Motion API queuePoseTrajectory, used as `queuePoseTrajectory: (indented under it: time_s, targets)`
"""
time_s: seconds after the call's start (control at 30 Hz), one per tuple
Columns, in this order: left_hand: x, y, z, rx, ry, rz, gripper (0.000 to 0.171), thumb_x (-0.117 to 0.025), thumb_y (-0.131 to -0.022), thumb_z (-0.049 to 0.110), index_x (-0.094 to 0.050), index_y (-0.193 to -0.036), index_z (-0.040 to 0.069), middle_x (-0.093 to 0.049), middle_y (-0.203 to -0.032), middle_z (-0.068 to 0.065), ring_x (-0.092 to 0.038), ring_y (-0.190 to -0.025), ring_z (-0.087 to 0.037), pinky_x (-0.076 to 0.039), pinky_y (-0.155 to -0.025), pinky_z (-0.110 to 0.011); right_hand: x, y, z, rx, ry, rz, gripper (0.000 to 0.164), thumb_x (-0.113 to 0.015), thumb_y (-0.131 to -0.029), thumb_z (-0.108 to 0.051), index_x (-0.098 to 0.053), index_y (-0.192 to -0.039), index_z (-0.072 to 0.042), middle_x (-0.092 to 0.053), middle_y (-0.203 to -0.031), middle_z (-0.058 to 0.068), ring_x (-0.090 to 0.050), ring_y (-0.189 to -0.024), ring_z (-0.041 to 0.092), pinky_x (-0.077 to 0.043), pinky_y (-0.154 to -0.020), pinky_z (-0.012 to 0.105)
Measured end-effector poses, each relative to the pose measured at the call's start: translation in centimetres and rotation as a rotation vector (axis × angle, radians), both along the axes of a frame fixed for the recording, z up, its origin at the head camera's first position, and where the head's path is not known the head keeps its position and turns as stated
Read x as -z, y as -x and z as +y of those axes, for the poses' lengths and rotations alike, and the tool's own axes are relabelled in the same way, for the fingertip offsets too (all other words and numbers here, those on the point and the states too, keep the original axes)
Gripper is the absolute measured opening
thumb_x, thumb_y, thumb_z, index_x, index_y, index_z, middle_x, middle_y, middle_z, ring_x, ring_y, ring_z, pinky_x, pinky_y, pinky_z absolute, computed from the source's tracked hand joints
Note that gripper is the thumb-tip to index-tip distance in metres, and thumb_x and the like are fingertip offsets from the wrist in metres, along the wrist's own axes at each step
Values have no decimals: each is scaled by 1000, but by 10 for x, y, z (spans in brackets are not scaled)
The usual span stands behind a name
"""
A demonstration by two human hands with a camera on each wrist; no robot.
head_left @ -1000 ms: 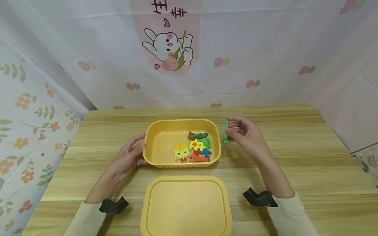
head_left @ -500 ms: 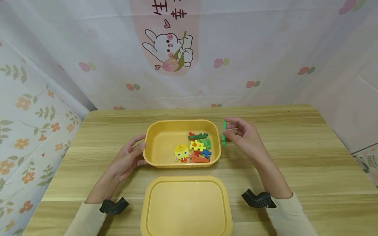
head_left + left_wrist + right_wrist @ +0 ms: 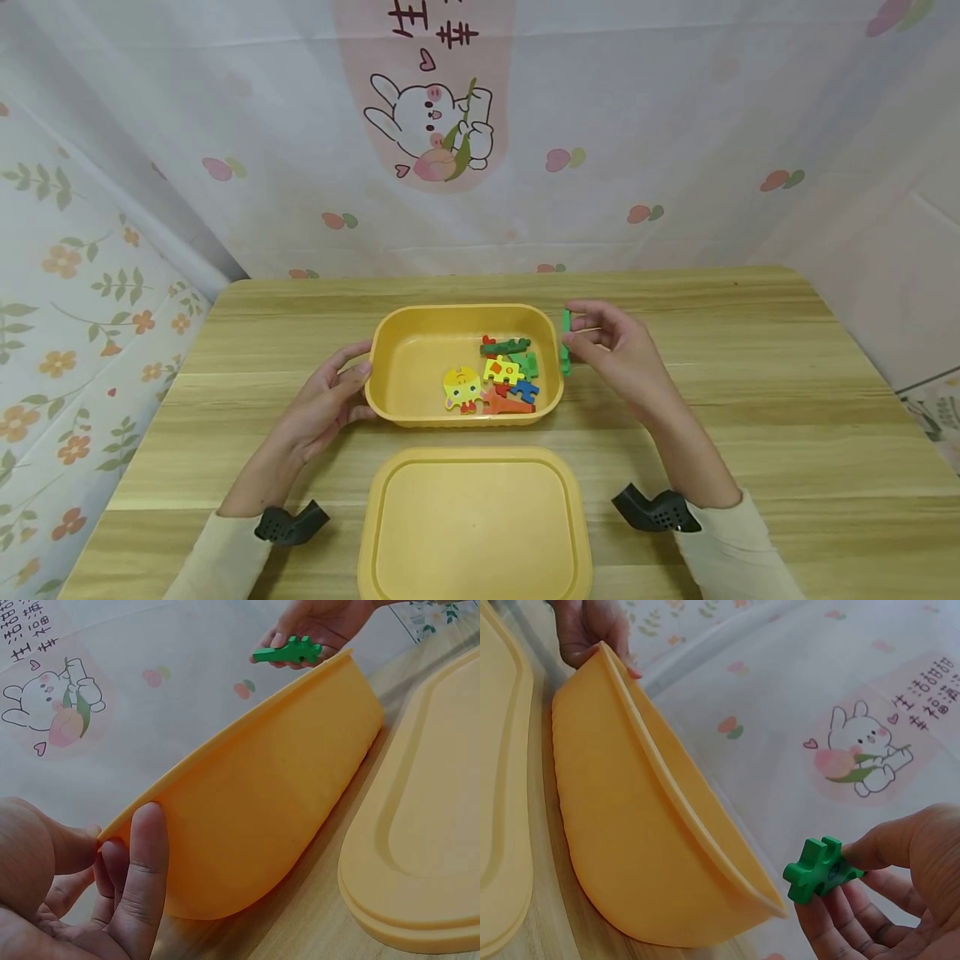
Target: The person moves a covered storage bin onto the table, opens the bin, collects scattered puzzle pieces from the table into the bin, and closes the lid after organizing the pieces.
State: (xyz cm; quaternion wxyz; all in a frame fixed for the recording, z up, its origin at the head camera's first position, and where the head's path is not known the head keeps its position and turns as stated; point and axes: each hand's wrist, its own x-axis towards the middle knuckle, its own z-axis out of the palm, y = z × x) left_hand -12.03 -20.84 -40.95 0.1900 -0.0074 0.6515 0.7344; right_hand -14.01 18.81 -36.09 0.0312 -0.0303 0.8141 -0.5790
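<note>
A yellow plastic box (image 3: 420, 358) stands on the wooden table with several colourful puzzle pieces in its right half. My left hand (image 3: 327, 398) holds the box's left end, thumb at the rim and fingers against the outer wall, as the left wrist view (image 3: 97, 877) bears out. Just outside the box's right rim, my right hand (image 3: 618, 346) pinches a green puzzle piece (image 3: 817, 871) between thumb and fingers. Inside lie a yellow animal-face piece (image 3: 461, 387), a yellow piece (image 3: 501, 370), a dark green piece (image 3: 504, 347), a blue piece (image 3: 525, 391) and an orange piece (image 3: 508, 404), some overlapping.
A flat yellow lid (image 3: 474, 525) lies in front of the box, near the table's front edge. Behind the table (image 3: 787, 400) hangs a white printed cloth (image 3: 637, 100), with a flowered cloth (image 3: 82, 350) on the left.
My right hand has moved slightly left, bringing the green puzzle piece closer to the box's right rim. The left hand and the box have stayed in place.
</note>
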Motion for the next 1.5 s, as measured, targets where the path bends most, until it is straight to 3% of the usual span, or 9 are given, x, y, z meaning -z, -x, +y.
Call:
queuePoseTrajectory:
  time_s: [0.23,0.73,0.93,1.27,1.5]
  targets:
    - [2,1,0,-2,-6,-1,52,-52,-113,23,-33,-160,14,-72,-111,9,-71,-88,-7,-64,-74,-22,1,0,-2,-7,4,-5,43,-70,-102,-15,-60,-143,-6,-61,-118,12,-68,-95,12,-65,-89,31]
    - [-1,0,1,8,-14,1,54,-52,-113,24,-31,-161,12,-73,-110,9,-72,-87,-7,-63,-73,-22,1,-1,-3,-25,8,5,43,-71,-102,-13,-61,-143,-7,-60,-119,11,-67,-99,15,-63,-84,23]
    - [-1,0,1,5,-4,-4,53,-52,-113,24,-31,-161,13,-72,-110,9,-71,-88,-7,-63,-74,-22,2,-1,-5,-34,10,0,44,-71,-101,-12,-60,-143,-5,-62,-120,11,-67,-102,21,-63,-85,26]
    - [-1,0,0,4,-6,-9,52,-52,-113,24,-32,-160,14,-72,-110,9,-71,-88,-7,-63,-74,-22,5,-3,-10,-44,8,10,42,-70,-100,-9,-63,-141,-6,-62,-118,14,-67,-97,14,-62,-81,21]
    - [0,0,1,5,-11,-3,50,-52,-113,24,-34,-159,14,-72,-111,8,-71,-87,-7,-63,-74,-23,6,-2,-13,-42,0,-2,43,-70,-100,-9,-62,-142,-8,-61,-120,12,-67,-102,22,-64,-84,31]
